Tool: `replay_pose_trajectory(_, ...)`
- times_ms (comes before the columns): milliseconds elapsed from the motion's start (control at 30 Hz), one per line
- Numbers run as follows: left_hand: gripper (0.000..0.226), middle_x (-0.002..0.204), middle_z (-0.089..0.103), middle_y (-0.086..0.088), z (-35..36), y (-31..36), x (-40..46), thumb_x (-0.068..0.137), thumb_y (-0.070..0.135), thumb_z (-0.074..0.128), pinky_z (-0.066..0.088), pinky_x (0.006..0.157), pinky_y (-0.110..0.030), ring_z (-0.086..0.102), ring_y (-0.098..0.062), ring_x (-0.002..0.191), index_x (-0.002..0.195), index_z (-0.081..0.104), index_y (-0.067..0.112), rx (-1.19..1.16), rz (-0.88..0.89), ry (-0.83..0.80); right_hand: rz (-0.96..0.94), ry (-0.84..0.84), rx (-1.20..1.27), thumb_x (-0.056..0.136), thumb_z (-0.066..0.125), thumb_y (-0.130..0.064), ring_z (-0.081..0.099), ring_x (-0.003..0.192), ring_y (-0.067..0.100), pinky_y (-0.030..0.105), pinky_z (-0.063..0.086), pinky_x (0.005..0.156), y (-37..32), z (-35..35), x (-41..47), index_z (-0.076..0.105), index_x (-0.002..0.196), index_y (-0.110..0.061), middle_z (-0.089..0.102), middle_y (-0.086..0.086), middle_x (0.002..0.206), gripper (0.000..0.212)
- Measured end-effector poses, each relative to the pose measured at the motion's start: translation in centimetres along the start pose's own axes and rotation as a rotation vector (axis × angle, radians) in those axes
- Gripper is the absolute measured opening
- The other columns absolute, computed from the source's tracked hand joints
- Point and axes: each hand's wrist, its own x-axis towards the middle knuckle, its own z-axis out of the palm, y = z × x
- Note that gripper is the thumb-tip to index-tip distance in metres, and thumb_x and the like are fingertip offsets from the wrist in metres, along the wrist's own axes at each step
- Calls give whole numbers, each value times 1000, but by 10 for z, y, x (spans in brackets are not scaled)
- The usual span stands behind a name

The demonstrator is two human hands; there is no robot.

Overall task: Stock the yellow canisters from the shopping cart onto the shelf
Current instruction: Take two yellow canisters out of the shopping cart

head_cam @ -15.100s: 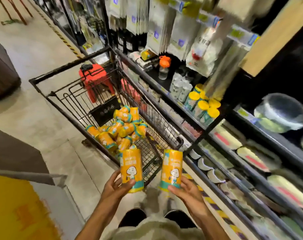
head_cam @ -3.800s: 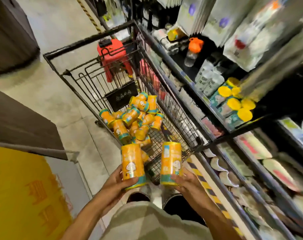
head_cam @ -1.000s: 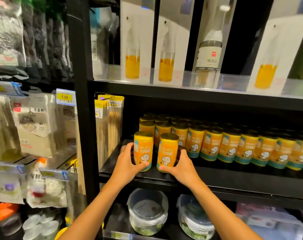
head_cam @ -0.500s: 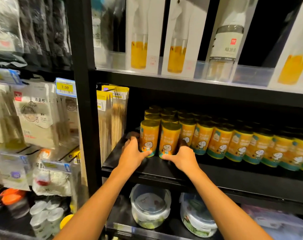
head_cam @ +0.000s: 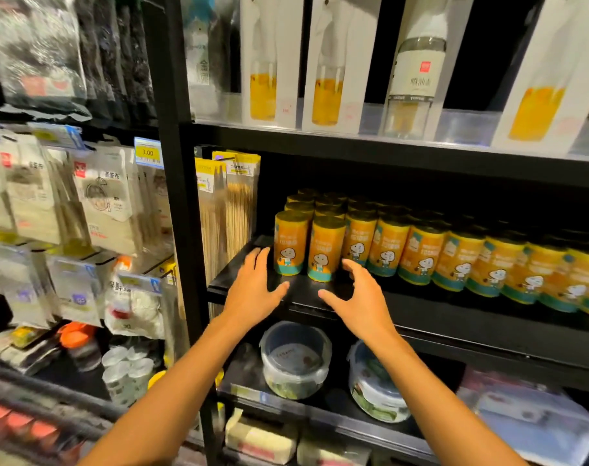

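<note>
Two yellow canisters (head_cam: pixel 308 247) stand upright side by side at the front left of the shelf (head_cam: pixel 421 306), beside a long row of the same cans. The left hand (head_cam: pixel 254 289) and right hand (head_cam: pixel 358 294) hover just before them, fingers spread loose, holding nothing, flanking the pair without touching.

The row of yellow canisters (head_cam: pixel 454 260) runs off the right edge, and those behind the front ones show only dim lids. Hanging packets (head_cam: pixel 30 183) at left are blurred, their print unreadable. The boxed bottles (head_cam: pixel 272 58) are cut off at the top.
</note>
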Motion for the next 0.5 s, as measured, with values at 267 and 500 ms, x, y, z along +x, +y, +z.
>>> replay_pose_trajectory(267, 60, 153, 33, 12, -5, -5, -173, 94, 41, 59, 20, 117, -19, 27, -4, 143, 148, 40, 23, 40, 181, 4, -273, -103, 174, 93, 69, -30, 37, 136, -4, 11, 27, 110, 52, -2, -165, 47, 140, -33, 45, -20, 143, 52)
replay_pose_trajectory(500, 64, 153, 41, 1, 58, -46, -382, 93, 60, 48, 37, 114, -37, 38, -21, 142, 146, 43, 25, 82, -14, -300, -25, -420, 140, 92, 67, -35, 37, 138, 4, 34, 34, 116, 164, 37, -321, 47, 139, -36, 39, -24, 144, 51)
